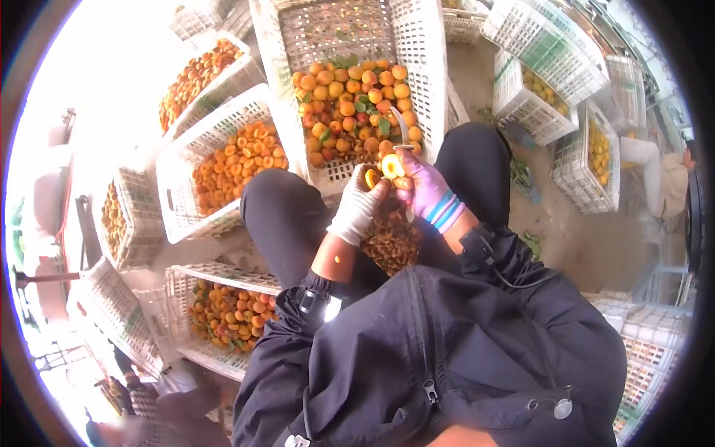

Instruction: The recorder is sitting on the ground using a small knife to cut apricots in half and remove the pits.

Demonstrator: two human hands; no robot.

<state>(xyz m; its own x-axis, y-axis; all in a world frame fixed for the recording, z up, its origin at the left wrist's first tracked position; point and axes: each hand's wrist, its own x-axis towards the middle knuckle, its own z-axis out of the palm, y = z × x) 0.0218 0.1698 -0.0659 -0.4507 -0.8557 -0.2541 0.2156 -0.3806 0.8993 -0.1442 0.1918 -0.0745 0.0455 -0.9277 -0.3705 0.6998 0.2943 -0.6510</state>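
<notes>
My left hand (357,204), in a white fingerless-looking glove, holds an apricot half (372,178) with its cut side showing. Touching it on the right, my right hand (423,187) wears a purple glove with blue bands at the wrist and holds another apricot half (392,166). A curved knife (400,124) also sticks up from the right hand, its blade over the whole apricots (346,106) in the white plastic crate (427,72) in front of me. Between my knees, below the hands, lies a heap of apricot pits (391,240), partly hidden by the wrists.
To the left, a white crate (169,204) holds halved apricots; another crate of halves (240,70) stands behind it. A crate of whole apricots (223,269) is by my left side. More crates (533,120) stand at right. Other people (651,167) sit at the right edge and lower left.
</notes>
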